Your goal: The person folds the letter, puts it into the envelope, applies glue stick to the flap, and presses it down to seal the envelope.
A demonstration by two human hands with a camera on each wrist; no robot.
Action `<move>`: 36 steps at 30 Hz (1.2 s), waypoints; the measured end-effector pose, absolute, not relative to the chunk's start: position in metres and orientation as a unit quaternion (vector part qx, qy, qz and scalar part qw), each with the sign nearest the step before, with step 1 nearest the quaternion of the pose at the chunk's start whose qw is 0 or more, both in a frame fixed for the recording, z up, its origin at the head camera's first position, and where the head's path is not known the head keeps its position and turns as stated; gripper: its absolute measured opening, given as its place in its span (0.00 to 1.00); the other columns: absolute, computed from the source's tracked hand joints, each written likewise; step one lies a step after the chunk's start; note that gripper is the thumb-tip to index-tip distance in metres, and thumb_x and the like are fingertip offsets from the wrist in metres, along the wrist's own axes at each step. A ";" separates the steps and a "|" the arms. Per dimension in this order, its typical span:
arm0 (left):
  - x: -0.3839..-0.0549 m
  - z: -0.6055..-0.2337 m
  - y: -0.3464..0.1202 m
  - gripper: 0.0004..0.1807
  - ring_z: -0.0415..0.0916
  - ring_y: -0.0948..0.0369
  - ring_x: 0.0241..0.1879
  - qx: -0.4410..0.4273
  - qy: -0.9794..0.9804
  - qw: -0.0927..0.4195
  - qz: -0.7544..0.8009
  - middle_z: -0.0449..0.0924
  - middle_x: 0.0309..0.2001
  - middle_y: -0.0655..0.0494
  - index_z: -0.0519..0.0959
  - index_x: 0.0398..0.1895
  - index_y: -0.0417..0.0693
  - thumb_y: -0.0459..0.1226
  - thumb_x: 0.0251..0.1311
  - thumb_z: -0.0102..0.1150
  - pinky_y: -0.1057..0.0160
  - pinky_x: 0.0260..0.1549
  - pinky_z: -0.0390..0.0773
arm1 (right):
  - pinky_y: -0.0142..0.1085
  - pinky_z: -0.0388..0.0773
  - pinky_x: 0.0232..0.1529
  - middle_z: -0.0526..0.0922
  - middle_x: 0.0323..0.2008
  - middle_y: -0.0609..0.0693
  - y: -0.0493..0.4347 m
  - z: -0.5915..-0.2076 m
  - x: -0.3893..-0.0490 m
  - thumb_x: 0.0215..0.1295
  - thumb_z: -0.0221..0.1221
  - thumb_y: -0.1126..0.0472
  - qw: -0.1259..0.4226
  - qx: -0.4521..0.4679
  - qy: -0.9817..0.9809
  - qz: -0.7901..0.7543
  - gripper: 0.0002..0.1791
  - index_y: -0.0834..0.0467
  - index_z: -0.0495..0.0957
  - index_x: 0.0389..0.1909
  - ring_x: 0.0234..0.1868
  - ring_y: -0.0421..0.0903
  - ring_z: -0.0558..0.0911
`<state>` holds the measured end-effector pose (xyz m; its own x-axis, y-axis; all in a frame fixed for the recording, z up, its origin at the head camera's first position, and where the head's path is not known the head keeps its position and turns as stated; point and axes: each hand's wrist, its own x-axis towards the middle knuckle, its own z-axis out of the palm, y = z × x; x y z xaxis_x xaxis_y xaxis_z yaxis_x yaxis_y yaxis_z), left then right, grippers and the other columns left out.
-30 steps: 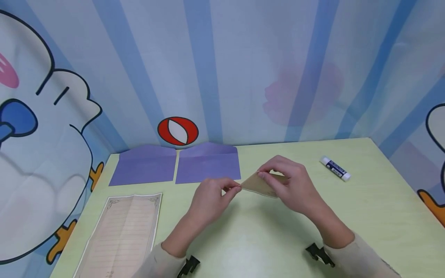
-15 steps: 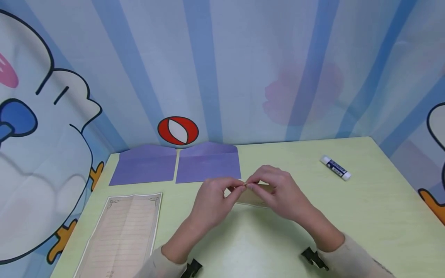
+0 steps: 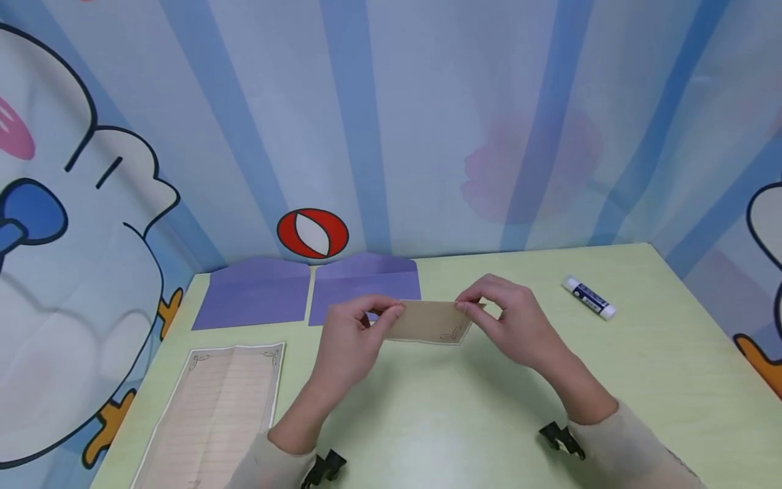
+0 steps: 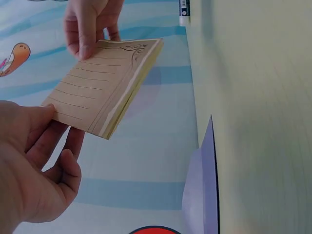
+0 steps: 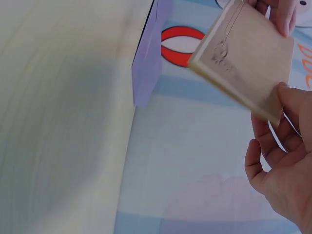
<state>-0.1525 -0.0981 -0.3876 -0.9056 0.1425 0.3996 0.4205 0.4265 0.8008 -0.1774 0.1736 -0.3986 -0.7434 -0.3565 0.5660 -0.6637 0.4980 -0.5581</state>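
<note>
Between both hands, above the table, hangs a folded sheet of lined letter paper (image 3: 430,322), tan with a scrollwork corner. My left hand (image 3: 351,339) pinches its left end between thumb and fingers. At the opposite end my right hand (image 3: 510,322) pinches the upper right corner. The left wrist view shows the folded letter paper (image 4: 92,83) with printed lines and layered edges. From the right wrist, the letter paper (image 5: 248,58) shows its ornament and a thick folded edge. The fingers behind the paper are partly hidden.
Two purple envelopes (image 3: 256,299) lie side by side along the back edge, flaps up; the left hand overlaps the right envelope (image 3: 363,284). An unfolded lined sheet (image 3: 210,414) with creases lies front left. A glue stick (image 3: 588,297) lies back right. A printed cloth backdrop rises behind the table.
Half a second ago the hands met with fingertips together at one corner of the folded letter paper. They have moved apart, and its face is now stretched between them, slightly higher.
</note>
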 end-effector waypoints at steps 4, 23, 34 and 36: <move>-0.159 -0.392 -0.102 0.04 0.79 0.59 0.33 -0.127 -0.822 0.122 -0.541 0.88 0.34 0.62 0.92 0.43 0.53 0.38 0.69 0.71 0.63 0.25 0.77 | 0.36 0.81 0.42 0.87 0.38 0.40 0.183 -0.404 -0.185 0.71 0.69 0.65 0.190 0.254 -0.853 0.414 0.05 0.52 0.89 0.41 0.39 0.38 0.82; -0.170 -0.408 -0.090 0.09 0.88 0.55 0.35 0.037 -0.587 -0.046 -0.808 0.84 0.40 0.43 0.71 0.51 0.34 0.28 0.75 0.60 0.59 0.40 0.89 | 0.45 0.86 0.53 0.81 0.59 0.66 0.167 -0.414 -0.181 0.81 0.59 0.49 -0.178 0.083 -0.687 0.699 0.32 0.70 0.68 0.71 0.54 0.58 0.87; -0.164 -0.413 -0.086 0.12 0.90 0.49 0.45 -0.019 -0.630 -0.136 -0.765 0.86 0.49 0.38 0.70 0.55 0.35 0.32 0.76 0.59 0.55 0.47 0.88 | 0.37 0.87 0.42 0.86 0.46 0.58 0.165 -0.412 -0.182 0.83 0.57 0.57 -0.106 0.014 -0.691 0.715 0.21 0.70 0.74 0.62 0.43 0.49 0.85; -0.167 -0.410 -0.092 0.14 0.90 0.49 0.46 -0.017 -0.646 -0.122 -0.753 0.86 0.50 0.39 0.71 0.57 0.35 0.33 0.77 0.60 0.55 0.47 0.88 | 0.37 0.86 0.42 0.87 0.46 0.57 0.169 -0.409 -0.184 0.83 0.57 0.56 -0.098 0.011 -0.695 0.712 0.21 0.69 0.75 0.62 0.44 0.50 0.85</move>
<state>-0.1665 -0.0919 -0.4104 -0.9695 0.2067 -0.1320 -0.1619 -0.1354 0.9775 -0.1838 0.1690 -0.4089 -0.9806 -0.1542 -0.1211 0.1247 -0.0139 -0.9921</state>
